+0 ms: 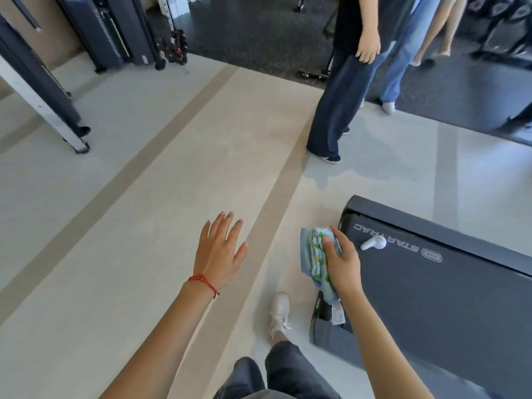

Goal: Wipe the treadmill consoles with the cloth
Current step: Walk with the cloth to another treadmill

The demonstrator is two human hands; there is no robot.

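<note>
My right hand grips a folded light-blue cloth with a green and yellow pattern, held over the near corner of a dark treadmill deck. The deck's rear end carries white lettering, and a white earbud lies on it just right of my hand. My left hand hovers over the pale floor with fingers spread and nothing in it; a red string bracelet sits on its wrist. No treadmill console is in view.
Two people stand ahead at the upper right, the nearer in dark wide trousers. Weight machines and a slanted frame line the upper left. My white shoe is on the beige floor beside the treadmill.
</note>
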